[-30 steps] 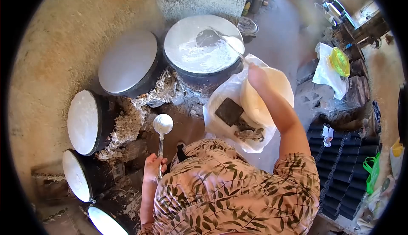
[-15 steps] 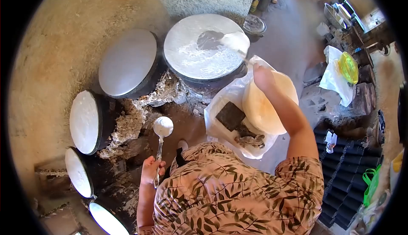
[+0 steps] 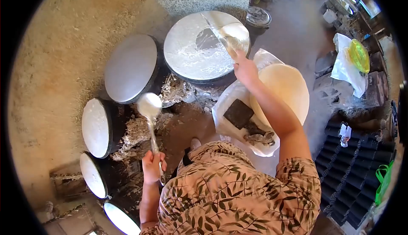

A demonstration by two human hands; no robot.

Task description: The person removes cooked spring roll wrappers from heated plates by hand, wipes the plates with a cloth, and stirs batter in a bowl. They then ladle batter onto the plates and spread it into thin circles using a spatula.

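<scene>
Two hands, each fisted round a ladle handle | left hand (image 3: pixel 152 166) low by the torso, elbow bent, its batter-filled ladle (image 3: pixel 149 105) angled up beside the smaller griddle (image 3: pixel 129 67) | right hand (image 3: pixel 245 68), arm stretched forward, holds a second ladle (image 3: pixel 233 33) over the large white-coated griddle (image 3: pixel 187 54).

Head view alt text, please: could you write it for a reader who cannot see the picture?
Seen from above, a person's right hand holds a ladle over a round white-coated griddle, while the left hand holds a second ladle raised. Four more white-topped pans curve away on the left, and a cream basin sits on the right.
</scene>
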